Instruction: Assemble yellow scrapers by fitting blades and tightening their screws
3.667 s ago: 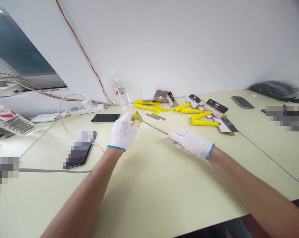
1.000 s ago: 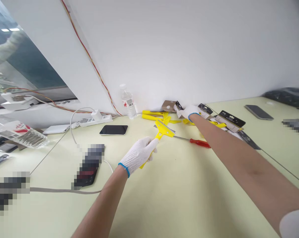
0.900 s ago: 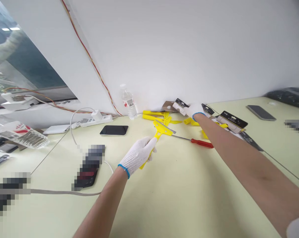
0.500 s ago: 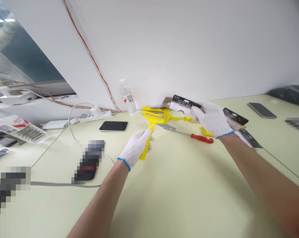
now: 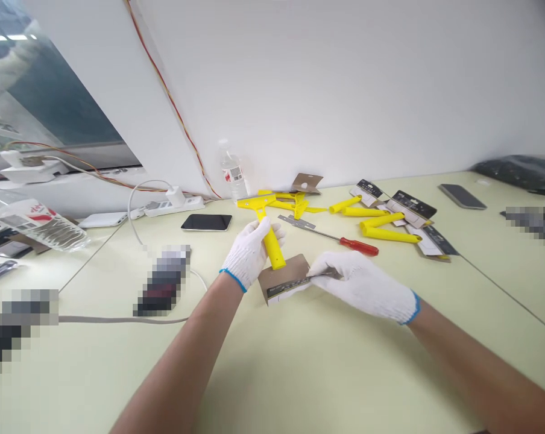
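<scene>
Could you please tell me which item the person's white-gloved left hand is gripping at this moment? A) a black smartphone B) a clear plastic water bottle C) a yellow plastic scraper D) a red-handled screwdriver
C: the white knit-gloved left hand is closed around the handle of the yellow plastic scraper.

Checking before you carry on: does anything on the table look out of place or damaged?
Nothing looks damaged, but the loose yellow scraper handles and card backings lie strewn in no order at the back of the table, with a red-handled screwdriver lying loose beside them.
</scene>
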Motion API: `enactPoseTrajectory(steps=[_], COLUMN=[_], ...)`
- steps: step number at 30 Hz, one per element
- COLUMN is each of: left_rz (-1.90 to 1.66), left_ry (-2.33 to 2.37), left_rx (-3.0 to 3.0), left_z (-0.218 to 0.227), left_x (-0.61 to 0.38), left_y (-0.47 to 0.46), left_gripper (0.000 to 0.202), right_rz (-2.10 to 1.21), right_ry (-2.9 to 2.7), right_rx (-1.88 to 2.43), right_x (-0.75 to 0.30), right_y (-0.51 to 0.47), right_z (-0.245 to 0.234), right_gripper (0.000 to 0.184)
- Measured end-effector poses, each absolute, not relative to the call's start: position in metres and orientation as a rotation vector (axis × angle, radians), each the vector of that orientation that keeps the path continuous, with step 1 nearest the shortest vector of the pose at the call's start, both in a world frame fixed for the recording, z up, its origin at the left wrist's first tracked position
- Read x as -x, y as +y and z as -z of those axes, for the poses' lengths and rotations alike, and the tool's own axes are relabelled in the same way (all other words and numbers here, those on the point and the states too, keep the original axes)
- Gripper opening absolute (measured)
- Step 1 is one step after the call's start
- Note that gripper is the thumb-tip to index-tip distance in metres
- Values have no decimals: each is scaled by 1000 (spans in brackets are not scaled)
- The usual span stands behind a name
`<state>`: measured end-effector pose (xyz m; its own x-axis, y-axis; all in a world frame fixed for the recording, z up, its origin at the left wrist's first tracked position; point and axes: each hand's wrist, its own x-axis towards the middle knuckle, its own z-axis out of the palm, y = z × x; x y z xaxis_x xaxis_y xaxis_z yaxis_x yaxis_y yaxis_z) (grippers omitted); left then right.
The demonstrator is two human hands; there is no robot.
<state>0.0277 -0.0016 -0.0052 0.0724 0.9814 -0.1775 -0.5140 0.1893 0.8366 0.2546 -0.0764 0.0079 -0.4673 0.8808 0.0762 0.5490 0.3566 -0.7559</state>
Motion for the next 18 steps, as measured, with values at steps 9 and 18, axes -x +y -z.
enactPoseTrajectory(steps=[9,18], left_rz=[-951,-990], left_ry=[1043,1136], left_rx=[-910,-1158], left_z=[2,-5], left_x=[-23,-22], left_y=[-11,-14], left_gripper=[52,44], right_rz=[-603,-492], right_ry=[-1990,-1978], right_rx=[1282,1222], right_x=[-250,-246], right_y=[-81,-82], right_z=[8,9], right_gripper=[16,14])
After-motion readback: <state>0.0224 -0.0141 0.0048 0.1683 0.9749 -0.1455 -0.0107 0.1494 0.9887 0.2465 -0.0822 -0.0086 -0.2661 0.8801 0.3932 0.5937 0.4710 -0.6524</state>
